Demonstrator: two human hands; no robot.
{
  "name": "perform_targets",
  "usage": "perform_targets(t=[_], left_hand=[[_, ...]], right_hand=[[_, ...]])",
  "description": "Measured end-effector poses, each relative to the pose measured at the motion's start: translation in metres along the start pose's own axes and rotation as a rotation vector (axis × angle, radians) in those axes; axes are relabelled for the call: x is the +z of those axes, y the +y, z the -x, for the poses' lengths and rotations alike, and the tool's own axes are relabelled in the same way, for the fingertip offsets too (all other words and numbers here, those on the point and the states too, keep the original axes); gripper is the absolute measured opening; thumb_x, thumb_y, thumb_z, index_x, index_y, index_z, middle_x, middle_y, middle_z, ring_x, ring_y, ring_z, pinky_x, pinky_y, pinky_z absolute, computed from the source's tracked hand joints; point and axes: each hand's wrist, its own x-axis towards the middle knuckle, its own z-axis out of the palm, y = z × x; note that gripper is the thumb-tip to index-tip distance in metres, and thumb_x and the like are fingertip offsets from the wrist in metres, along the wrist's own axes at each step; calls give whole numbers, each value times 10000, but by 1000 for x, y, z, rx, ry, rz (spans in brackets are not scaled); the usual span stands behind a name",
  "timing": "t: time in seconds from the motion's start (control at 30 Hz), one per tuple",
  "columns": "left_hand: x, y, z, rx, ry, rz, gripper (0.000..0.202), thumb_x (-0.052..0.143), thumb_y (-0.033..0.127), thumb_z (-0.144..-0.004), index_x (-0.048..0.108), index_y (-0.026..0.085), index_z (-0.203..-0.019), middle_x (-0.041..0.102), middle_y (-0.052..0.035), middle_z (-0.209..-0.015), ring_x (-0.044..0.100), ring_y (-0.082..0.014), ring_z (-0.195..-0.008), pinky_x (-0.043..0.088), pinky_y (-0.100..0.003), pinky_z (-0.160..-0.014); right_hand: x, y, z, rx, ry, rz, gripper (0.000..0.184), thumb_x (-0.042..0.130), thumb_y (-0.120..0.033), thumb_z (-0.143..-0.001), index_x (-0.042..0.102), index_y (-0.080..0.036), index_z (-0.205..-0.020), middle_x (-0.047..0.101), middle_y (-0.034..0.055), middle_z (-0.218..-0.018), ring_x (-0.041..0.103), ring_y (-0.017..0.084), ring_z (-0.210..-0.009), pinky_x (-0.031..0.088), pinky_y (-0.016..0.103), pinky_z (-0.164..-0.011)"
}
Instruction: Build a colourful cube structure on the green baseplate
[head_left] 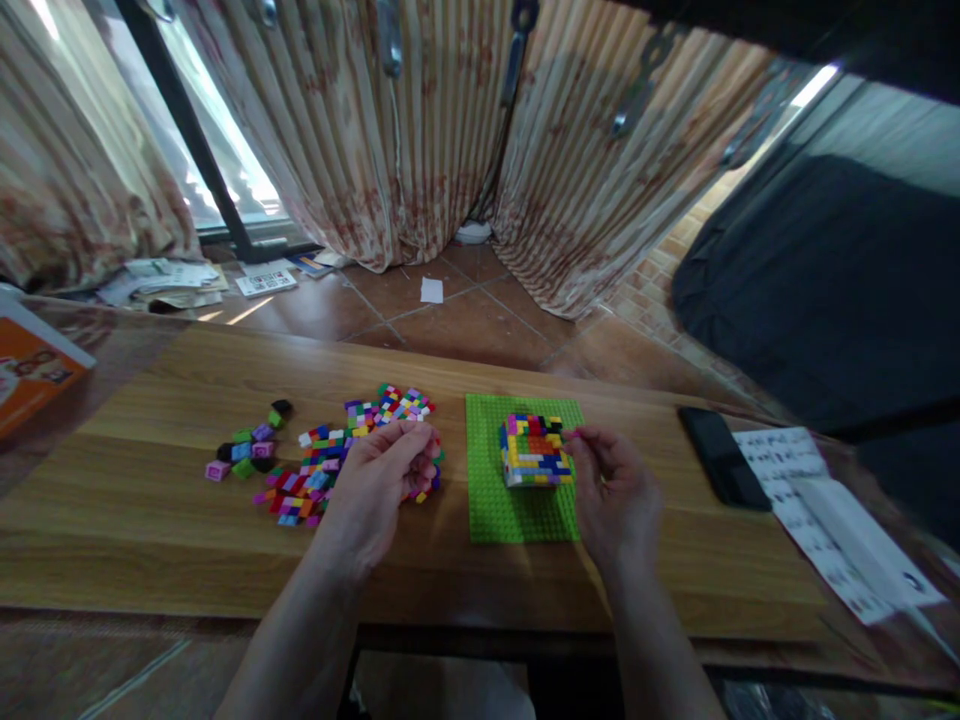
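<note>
A green studded baseplate [486, 510] lies on the wooden table, bearing a boxy build of many-coloured toy bricks [534, 450]. At the build's right side, my right hand [619, 490] has thumb and forefinger pinched on a small pink brick [573, 435]; whether that brick touches the build I cannot tell. My left hand [386, 475] is above the right part of a loose pile of small bricks [319, 465]. Its thumb and fingers are closed together, and anything between them is too small to make out. The left hand covers part of the pile.
Several larger pink, green and black bricks [244, 450] lie left of the pile. A black phone [724, 457] and a printed sheet [787, 460] are at the table's right. An orange box [37, 365] stands far left. Curtains [442, 130] hang beyond the table [187, 560].
</note>
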Motion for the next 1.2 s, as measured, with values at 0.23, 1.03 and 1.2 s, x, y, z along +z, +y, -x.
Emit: perform_targets(t=[0.23, 1.03, 1.2], left_hand=[[-1, 0, -1, 7, 1, 1, 242, 741, 343, -658, 631, 134, -713, 622, 9, -661, 532, -64, -504, 382, -165, -471], [-1, 2, 0, 1, 5, 6, 234, 741, 336, -660, 634, 136, -718, 632, 3, -668, 537, -68, -508, 393, -175, -486], [-1, 2, 2, 6, 7, 9, 242, 750, 338, -648, 633, 136, -711, 624, 7, -656, 530, -68, -500, 394, -181, -486]], right_hand=[[3, 10, -7, -79, 25, 67, 193, 592, -365, -847, 694, -206, -887, 705, 73, -981, 643, 217, -908, 504, 394, -823], [13, 24, -8, 103, -33, -144, 207, 669, -380, -755, 724, -185, -794, 690, 58, -845, 641, 180, -761, 553, 333, -697], [15, 27, -8, 130, -32, -145, 190, 676, -356, -743, 723, -179, -794, 700, 55, -821, 647, 180, -749, 548, 329, -686]])
